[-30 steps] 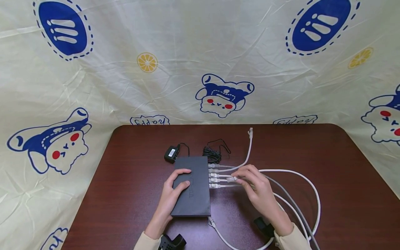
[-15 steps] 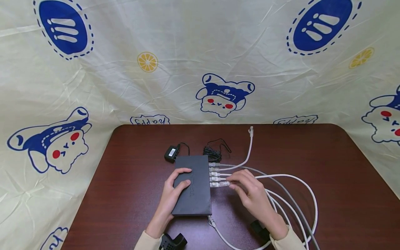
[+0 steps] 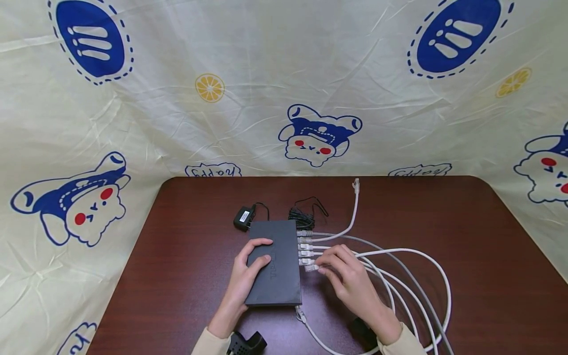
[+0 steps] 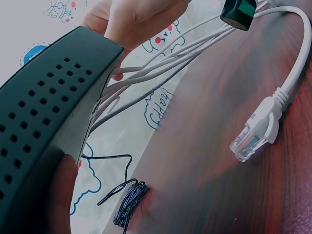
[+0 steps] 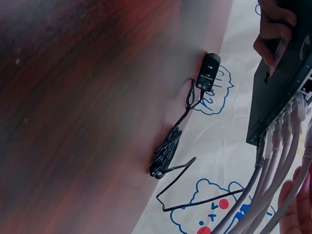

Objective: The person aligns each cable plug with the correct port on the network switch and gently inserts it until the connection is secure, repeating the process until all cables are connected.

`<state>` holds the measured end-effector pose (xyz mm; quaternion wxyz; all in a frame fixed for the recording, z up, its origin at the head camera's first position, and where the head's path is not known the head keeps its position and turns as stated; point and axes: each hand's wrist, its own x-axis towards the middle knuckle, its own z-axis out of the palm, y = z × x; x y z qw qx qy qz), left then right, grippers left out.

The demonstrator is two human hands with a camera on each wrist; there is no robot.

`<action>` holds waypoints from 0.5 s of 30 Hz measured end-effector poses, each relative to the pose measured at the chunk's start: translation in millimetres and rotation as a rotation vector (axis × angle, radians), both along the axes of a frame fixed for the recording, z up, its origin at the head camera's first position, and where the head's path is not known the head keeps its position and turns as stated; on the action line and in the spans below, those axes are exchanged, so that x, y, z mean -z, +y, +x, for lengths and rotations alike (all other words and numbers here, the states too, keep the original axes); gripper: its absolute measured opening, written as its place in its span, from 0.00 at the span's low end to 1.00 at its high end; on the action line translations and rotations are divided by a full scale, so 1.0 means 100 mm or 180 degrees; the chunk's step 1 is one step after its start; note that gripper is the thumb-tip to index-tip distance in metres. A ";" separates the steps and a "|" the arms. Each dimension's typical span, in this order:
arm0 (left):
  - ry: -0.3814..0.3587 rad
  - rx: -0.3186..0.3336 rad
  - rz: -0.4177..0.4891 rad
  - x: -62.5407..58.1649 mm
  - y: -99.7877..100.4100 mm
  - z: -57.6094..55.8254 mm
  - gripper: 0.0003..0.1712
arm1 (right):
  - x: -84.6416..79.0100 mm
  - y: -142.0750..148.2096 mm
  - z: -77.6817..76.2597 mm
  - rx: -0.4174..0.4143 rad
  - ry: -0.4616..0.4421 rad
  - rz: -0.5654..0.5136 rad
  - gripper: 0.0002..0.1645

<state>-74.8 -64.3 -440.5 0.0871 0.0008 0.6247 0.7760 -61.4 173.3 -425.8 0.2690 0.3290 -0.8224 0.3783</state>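
Observation:
A dark flat network switch is gripped at its left side by my left hand, thumb and index finger on its top face. White network cables and a grey one are plugged in a row along its right side. My right hand pinches another white network cable's clear plug, close against that side just below the plugged row. Whether this plug sits in a port cannot be told. In the right wrist view, an uncovered port shows by the row.
A black power adapter and its bundled cord lie behind the switch. One loose cable end points to the table's far edge; another loose plug lies near the switch's front corner. Cables loop across the right of the table.
My right hand has moved left and toward me, bringing the pinched plug from over the cables to the switch's side below the row. My left hand has kept its grip, with the switch shifting slightly.

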 end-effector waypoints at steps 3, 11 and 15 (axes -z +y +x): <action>0.0003 -0.0003 -0.0006 -0.01 0.01 0.00 0.17 | 0.01 -0.01 0.00 0.0010 0.0047 -0.0001 0.15; 0.0046 -0.0026 -0.0029 -0.02 0.02 0.01 0.17 | 0.02 -0.04 0.01 -0.0006 0.0128 -0.0028 0.07; 0.0062 -0.0019 -0.0019 -0.02 0.03 0.01 0.17 | 0.03 -0.05 0.02 0.0002 0.0085 -0.0012 0.06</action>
